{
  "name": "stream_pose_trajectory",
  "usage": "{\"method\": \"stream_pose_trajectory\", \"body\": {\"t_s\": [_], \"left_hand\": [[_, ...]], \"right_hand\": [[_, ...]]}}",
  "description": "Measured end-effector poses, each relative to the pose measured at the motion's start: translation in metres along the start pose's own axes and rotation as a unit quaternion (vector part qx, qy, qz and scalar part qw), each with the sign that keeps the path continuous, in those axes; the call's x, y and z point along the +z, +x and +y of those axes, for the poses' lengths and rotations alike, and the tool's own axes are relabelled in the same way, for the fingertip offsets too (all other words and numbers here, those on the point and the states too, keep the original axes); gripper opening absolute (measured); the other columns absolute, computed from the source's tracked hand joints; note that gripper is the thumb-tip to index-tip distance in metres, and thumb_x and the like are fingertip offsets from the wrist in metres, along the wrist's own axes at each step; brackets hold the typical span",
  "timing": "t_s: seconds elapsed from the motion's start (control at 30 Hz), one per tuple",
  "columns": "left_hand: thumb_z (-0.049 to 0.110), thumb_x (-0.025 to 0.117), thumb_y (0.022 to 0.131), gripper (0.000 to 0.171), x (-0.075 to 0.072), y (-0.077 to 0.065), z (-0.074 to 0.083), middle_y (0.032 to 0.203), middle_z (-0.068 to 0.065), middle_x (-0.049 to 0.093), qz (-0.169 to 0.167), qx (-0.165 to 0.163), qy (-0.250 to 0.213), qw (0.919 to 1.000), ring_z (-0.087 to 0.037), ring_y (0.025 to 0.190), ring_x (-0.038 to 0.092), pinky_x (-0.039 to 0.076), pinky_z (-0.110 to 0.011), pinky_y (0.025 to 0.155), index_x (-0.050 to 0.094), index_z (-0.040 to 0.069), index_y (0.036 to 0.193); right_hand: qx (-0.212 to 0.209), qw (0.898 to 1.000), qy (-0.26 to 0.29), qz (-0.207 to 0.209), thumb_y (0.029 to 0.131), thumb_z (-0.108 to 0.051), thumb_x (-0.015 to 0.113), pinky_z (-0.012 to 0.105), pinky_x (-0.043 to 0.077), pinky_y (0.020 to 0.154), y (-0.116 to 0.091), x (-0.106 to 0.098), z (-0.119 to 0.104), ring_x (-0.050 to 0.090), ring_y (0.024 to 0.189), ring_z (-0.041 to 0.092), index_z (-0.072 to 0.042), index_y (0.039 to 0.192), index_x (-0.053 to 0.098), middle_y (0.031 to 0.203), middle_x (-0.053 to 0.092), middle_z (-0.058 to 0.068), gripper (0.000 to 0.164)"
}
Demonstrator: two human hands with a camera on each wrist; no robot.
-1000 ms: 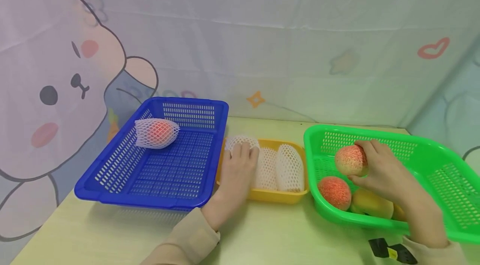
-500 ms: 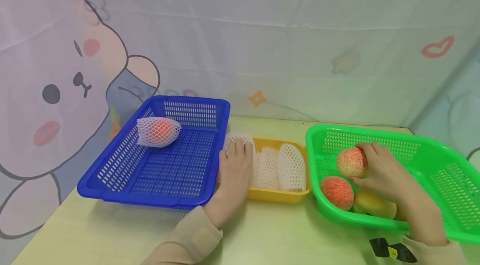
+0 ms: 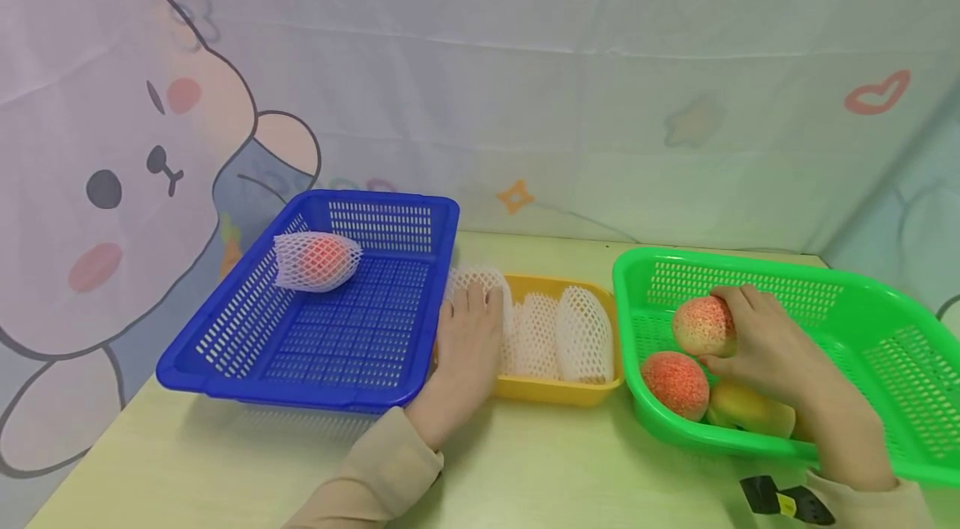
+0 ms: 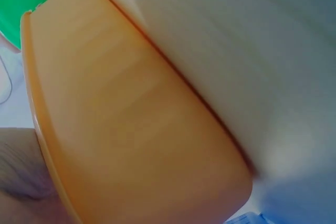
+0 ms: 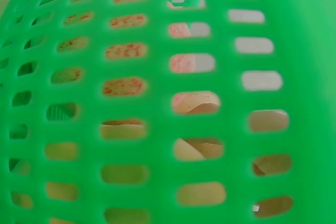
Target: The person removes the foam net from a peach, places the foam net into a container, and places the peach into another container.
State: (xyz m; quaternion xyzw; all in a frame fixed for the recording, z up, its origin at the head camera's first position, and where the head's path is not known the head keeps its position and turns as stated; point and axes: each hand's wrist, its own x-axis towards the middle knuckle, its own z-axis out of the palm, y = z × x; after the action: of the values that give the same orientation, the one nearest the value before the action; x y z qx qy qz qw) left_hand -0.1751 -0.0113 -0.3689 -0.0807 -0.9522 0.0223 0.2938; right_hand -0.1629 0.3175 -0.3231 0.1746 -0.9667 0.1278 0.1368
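Observation:
In the head view my left hand lies over the left end of the yellow basket, its fingers on a white foam net sleeve. The thumb is hidden, so I cannot tell whether it pinches the sleeve. More foam sleeves lie beside it. My right hand holds a speckled pink-yellow peach between fingers and thumb, inside the green basket. Below that sit a redder peach and a yellow-green mango-like fruit.
At left, a blue basket contains a reddish fruit in a foam sleeve. The yellow basket's wall fills much of the left wrist view. Through the green basket's slotted wall, the right wrist view shows fruit. A printed cloth hangs behind the table.
My left hand and the foam sleeve under its fingers have shifted slightly left. My right hand keeps the peach in nearly the same place, slightly lower.

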Motion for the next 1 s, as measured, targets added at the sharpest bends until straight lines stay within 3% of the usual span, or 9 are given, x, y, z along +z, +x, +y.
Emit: {"method": "stream_pose_trajectory", "body": {"t_s": [0.1, 0.23, 0.43, 0.7, 0.8, 1.0], "left_hand": [[0.015, 0.061, 0.088, 0.016, -0.001, -0.002, -0.001, 0.092, -0.009, 0.054, -0.022, 0.006, -0.029, 0.9993, -0.023, 0.087, 0.051, 0.043, -0.035, 0.074, 0.054, 0.009, 0.102], [0.037, 0.068, 0.085, 0.038, -0.004, -0.004, -0.002, 0.096, -0.012, 0.057, -0.062, 0.002, -0.071, 0.9955, -0.027, 0.091, 0.054, 0.046, -0.039, 0.078, 0.057, 0.006, 0.104], [0.062, 0.045, 0.092, 0.063, -0.009, -0.007, 0.0, 0.105, -0.018, 0.059, -0.155, -0.02, -0.141, 0.9776, -0.034, 0.1, 0.055, 0.043, -0.052, 0.092, 0.061, 0.003, 0.11], [0.076, 0.03, 0.088, 0.086, -0.015, -0.007, 0.001, 0.118, -0.019, 0.056, -0.237, -0.04, -0.162, 0.957, -0.035, 0.115, 0.051, 0.037, -0.057, 0.101, 0.056, 0.004, 0.127], [0.078, 0.028, 0.086, 0.09, -0.015, -0.006, 0.001, 0.121, -0.02, 0.055, -0.256, -0.041, -0.165, 0.9516, -0.035, 0.117, 0.049, 0.039, -0.054, 0.1, 0.055, 0.004, 0.13], [0.08, 0.024, 0.086, 0.093, -0.014, -0.006, 0.001, 0.118, -0.019, 0.056, -0.265, -0.036, -0.155, 0.9511, -0.034, 0.114, 0.051, 0.044, -0.049, 0.093, 0.057, 0.004, 0.128]], "right_hand": [[0.004, 1.0, 0.001, -0.008, 0.065, -0.019, 0.083, 0.049, 0.049, 0.07, 0.0, 0.0, 0.0, 0.048, 0.093, 0.037, 0.004, 0.121, 0.048, 0.106, 0.054, 0.021, 0.07], [0.01, 1.0, 0.001, -0.016, 0.066, -0.02, 0.083, 0.049, 0.049, 0.071, -0.001, 0.0, 0.0, 0.048, 0.094, 0.036, 0.004, 0.122, 0.047, 0.107, 0.054, 0.021, 0.071], [0.009, 1.0, 0.001, -0.023, 0.066, -0.023, 0.083, 0.048, 0.049, 0.07, -0.002, 0.002, 0.001, 0.049, 0.093, 0.036, 0.004, 0.12, 0.048, 0.106, 0.054, 0.021, 0.07], [0.004, 1.0, -0.007, -0.029, 0.067, -0.023, 0.081, 0.049, 0.049, 0.07, -0.003, 0.004, 0.003, 0.05, 0.094, 0.039, 0.006, 0.121, 0.047, 0.107, 0.054, 0.024, 0.07], [0.002, 1.0, -0.009, -0.029, 0.067, -0.023, 0.081, 0.049, 0.049, 0.071, -0.002, 0.005, 0.003, 0.051, 0.093, 0.038, 0.006, 0.121, 0.048, 0.106, 0.055, 0.024, 0.069], [0.01, 0.999, -0.008, -0.051, 0.07, -0.027, 0.079, 0.049, 0.049, 0.072, -0.001, 0.006, 0.004, 0.05, 0.097, 0.041, 0.008, 0.125, 0.047, 0.112, 0.055, 0.025, 0.072]]}}
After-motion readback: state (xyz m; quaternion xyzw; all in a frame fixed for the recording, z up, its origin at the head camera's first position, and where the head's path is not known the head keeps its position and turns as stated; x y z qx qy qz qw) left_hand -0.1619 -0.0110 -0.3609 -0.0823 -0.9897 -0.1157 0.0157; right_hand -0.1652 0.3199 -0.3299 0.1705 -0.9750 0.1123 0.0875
